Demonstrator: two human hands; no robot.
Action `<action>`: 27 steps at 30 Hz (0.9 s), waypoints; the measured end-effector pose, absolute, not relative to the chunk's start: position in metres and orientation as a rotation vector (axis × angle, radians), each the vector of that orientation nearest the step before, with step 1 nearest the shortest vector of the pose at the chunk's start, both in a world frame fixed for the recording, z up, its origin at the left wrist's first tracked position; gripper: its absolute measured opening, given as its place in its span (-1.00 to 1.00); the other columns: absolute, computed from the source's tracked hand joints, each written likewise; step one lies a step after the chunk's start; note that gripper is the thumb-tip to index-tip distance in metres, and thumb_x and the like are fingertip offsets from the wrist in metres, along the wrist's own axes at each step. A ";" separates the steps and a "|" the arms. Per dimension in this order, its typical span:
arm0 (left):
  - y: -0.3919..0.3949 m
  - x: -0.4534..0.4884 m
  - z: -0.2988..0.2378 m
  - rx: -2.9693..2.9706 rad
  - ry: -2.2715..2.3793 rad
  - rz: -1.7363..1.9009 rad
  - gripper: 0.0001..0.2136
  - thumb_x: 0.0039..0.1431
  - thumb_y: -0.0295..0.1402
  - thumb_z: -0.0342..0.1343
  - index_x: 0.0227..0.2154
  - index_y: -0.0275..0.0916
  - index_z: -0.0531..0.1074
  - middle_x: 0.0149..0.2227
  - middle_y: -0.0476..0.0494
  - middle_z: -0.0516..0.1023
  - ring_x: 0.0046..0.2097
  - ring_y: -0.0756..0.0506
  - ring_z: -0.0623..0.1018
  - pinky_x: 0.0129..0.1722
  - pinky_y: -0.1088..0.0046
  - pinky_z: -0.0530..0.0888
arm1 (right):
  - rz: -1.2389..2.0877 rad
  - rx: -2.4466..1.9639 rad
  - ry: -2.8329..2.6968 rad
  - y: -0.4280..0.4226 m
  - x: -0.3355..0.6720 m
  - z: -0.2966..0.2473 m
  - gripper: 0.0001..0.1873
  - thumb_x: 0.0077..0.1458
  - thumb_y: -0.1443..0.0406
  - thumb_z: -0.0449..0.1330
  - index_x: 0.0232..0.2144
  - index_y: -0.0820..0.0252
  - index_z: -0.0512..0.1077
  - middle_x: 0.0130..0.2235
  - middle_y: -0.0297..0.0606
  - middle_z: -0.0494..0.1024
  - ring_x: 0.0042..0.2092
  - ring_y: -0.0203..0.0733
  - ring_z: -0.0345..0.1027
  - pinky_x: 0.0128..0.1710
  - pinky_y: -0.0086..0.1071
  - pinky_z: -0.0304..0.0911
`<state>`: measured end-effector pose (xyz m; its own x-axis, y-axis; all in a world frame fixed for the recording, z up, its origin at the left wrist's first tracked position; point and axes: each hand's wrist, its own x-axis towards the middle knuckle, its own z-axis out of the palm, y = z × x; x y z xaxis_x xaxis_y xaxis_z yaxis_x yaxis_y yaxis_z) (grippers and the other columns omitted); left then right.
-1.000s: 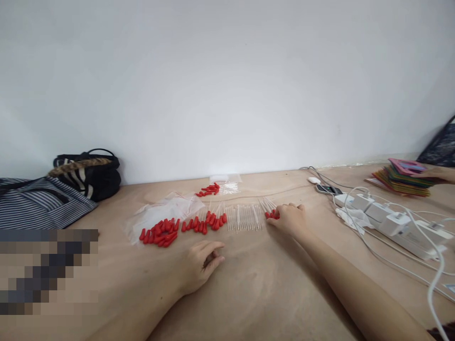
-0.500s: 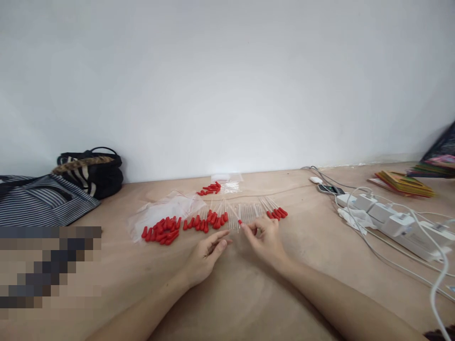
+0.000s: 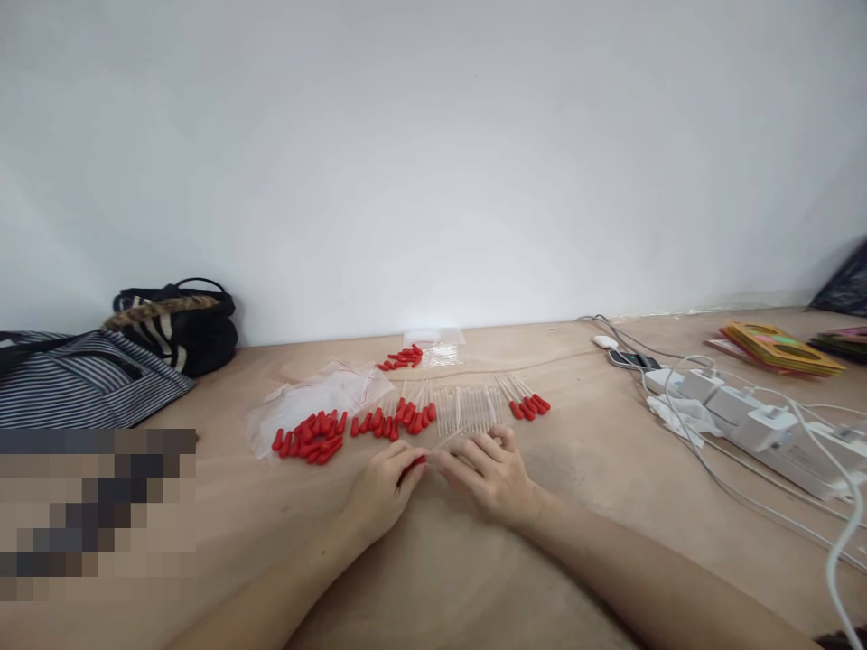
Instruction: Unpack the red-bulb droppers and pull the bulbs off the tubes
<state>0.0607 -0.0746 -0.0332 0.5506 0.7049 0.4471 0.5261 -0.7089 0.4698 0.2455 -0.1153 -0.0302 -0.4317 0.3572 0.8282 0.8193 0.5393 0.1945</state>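
Observation:
Between the fingers of my left hand (image 3: pixel 386 478) is a red rubber bulb (image 3: pixel 418 460), partly hidden by them. My right hand (image 3: pixel 491 474) is closed on a thin clear dropper tube (image 3: pixel 440 444) that runs up to the bulb; its far end is hidden by my fingers. Just beyond my hands lies a row of bare clear tubes (image 3: pixel 480 411). Left of that row, several droppers with red bulbs (image 3: pixel 406 415) lie side by side. More finished-looking droppers (image 3: pixel 529 406) fan out on the right. A pile of loose red bulbs (image 3: pixel 312 438) rests on a plastic bag (image 3: pixel 291 406).
Near the wall lie small red bulbs (image 3: pixel 401 358) and a clear bag of tubes (image 3: pixel 440 350). A power strip (image 3: pixel 759 438) with chargers and white cables occupies the right. Yellow-edged cards (image 3: pixel 778 348) are behind it. Striped fabric (image 3: pixel 101 375) and a black bag (image 3: pixel 196 325) stand left.
A dropper in my right hand has come down from above the tube row to lie between both hands. My left hand, previously without a hold, now grips its red bulb.

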 end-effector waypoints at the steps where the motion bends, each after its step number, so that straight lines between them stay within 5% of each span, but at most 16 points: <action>1: -0.075 0.060 -0.034 2.580 0.994 0.912 -0.82 0.15 -0.36 -0.05 -0.34 -0.23 0.45 -0.45 -0.06 0.44 -0.41 -0.03 0.45 -0.40 0.47 0.40 | -0.786 -0.972 -2.044 -0.114 0.247 -0.031 -0.84 0.11 0.36 0.05 -0.26 0.10 0.40 -0.36 -0.37 0.49 -0.32 -0.35 0.21 -0.20 -0.31 -0.15; 13: -0.079 0.056 -0.033 2.910 0.813 0.962 -0.81 0.18 -0.32 -0.02 -0.46 -0.25 0.42 -0.53 -0.04 0.46 -0.44 -0.04 0.42 -0.43 0.44 0.30 | -0.699 -0.897 -2.232 -0.104 0.255 -0.042 -0.80 0.10 0.39 0.00 -0.54 0.19 0.30 -0.59 -0.44 0.34 -0.39 -0.35 0.10 -0.07 -0.22 -0.24; 27: -0.079 0.058 -0.033 2.890 0.831 0.876 -0.78 0.17 -0.35 -0.03 -0.57 -0.25 0.34 -0.56 -0.02 0.42 -0.46 -0.02 0.40 -0.37 0.41 0.26 | -0.529 -0.886 -2.277 -0.104 0.257 -0.044 -0.78 0.10 0.30 0.02 -0.55 0.18 0.34 -0.60 -0.44 0.34 -0.38 -0.35 0.12 -0.07 -0.20 -0.26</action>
<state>0.0577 -0.0790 -0.0334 0.7026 0.4924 0.5137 0.4871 -0.8591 0.1573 0.2568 -0.1040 -0.0437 -0.5752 0.4547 0.6800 0.7077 0.6935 0.1349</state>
